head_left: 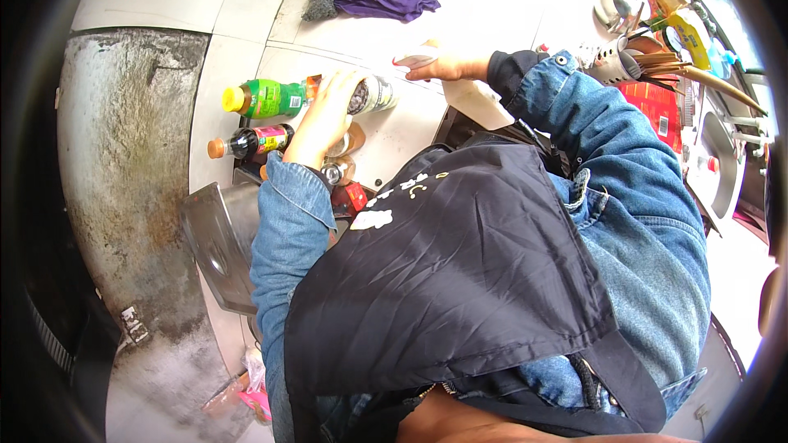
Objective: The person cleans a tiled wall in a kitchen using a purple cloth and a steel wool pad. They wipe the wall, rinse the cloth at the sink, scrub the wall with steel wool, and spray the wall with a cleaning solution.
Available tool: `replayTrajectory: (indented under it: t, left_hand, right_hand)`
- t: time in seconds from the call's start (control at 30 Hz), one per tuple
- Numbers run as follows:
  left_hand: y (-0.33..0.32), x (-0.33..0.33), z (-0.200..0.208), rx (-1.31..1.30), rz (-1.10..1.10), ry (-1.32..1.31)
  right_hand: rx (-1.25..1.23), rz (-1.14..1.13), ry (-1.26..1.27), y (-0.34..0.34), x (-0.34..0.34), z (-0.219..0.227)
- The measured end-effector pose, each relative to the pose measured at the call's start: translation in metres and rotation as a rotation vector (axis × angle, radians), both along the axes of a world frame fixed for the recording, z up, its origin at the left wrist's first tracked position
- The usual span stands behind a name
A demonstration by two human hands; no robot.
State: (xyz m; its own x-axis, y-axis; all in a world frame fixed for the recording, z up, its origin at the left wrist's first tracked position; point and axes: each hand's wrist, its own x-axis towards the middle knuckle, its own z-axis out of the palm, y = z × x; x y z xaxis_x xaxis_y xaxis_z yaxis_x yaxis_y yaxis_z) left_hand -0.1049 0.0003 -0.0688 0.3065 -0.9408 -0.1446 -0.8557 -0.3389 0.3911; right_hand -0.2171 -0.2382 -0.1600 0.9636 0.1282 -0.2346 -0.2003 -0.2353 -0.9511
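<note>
My left hand [327,111] is closed round a jar [379,93] with a pale grey label and dark contents, on the counter among the bottles. Close by its wrist stand a green-labelled bottle with a yellow cap [275,99] and a dark sauce bottle with an orange cap [261,141]. To the right of the jar, my right hand [447,66] is closed on a white, flat item [417,57], perhaps a cloth; glare blurs it. Beneath that wrist is a white, flat-sided thing [478,104], whose kind I cannot tell.
A purple cloth with a grey end [386,3] lies at the back. At the right are a perforated utensil holder [611,64] with chopsticks, a red box [655,111] and a sink [724,166]. A metal lid or tray [222,238] sits left of my body, beside a stained panel [135,156].
</note>
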Motion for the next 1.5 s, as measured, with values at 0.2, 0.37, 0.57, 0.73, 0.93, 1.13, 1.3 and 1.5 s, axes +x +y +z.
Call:
replayTrajectory:
  t: [0.2,0.37,0.57,0.73,0.93,1.13,1.3,1.5]
  left_hand:
    - [-0.001,0.005,0.0,0.015,-0.074,-0.093]
    - [0.015,0.012,-0.015,-0.042,0.241,-0.205]
    - [0.034,0.05,-0.02,0.058,0.632,-0.247]
    - [0.05,0.081,-0.047,0.139,0.784,-0.329]
    - [0.067,0.104,-0.053,0.243,0.928,-0.209]
    - [0.023,0.034,0.005,0.062,0.834,-0.505]
    - [-0.01,-0.022,0.005,-0.475,0.337,-0.1]
    - [-0.005,-0.079,-0.014,-0.771,0.512,0.199]
  right_hand:
    - [0.081,0.122,-0.225,0.004,0.004,-0.029]
    - [-0.206,-0.119,-0.312,0.015,-0.01,0.004]
    - [-0.292,-0.296,-0.663,-0.004,-0.013,0.031]
    - [-0.249,-0.497,-0.831,-0.021,-0.018,0.05]
    - [-0.251,-0.637,-0.71,-0.027,-0.024,0.066]
    - [-0.218,-0.601,-0.524,-0.017,-0.024,0.069]
    - [-0.255,-0.493,-0.55,0.026,-0.006,0.068]
    - [-0.416,-0.099,-0.726,0.07,0.0,0.08]
